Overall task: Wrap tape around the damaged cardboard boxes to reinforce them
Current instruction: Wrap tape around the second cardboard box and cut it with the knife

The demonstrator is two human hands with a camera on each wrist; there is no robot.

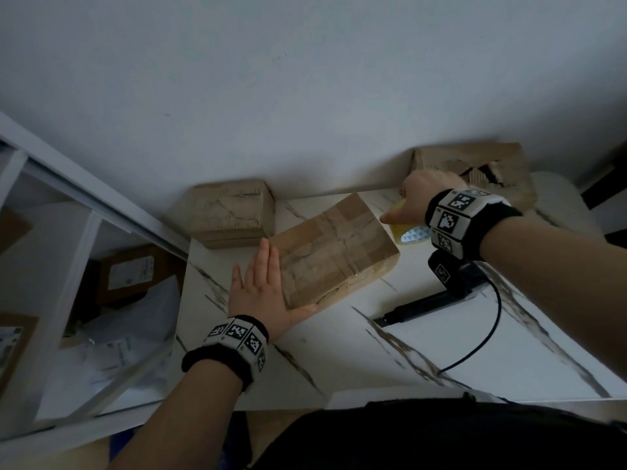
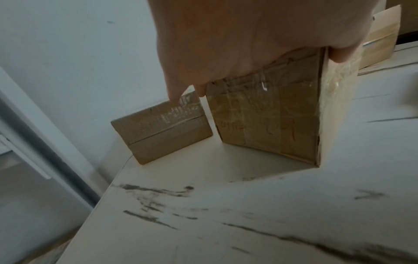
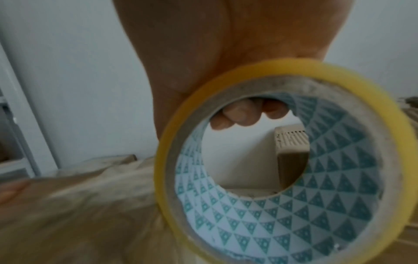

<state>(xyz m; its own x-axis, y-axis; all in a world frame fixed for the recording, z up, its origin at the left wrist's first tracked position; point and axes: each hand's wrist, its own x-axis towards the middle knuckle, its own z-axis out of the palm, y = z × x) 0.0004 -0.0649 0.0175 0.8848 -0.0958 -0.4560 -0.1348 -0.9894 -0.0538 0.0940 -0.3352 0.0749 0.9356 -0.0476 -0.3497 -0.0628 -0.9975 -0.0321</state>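
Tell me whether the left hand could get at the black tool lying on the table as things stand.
Probably yes, but not directly: the left hand rests flat against the taped box, and the black tool lies beyond that box's near corner. The bare table in front leaves a way round.

Taped cardboard box [image 1: 334,247] set at angle on marble-patterned table [image 1: 441,340], faces covered with glossy tape. Yellow tape roll [image 1: 409,232], core printed with teal triangles, seen just right of box. Torn box [image 1: 475,171] behind roll; smaller box [image 1: 234,212] left of taped box.
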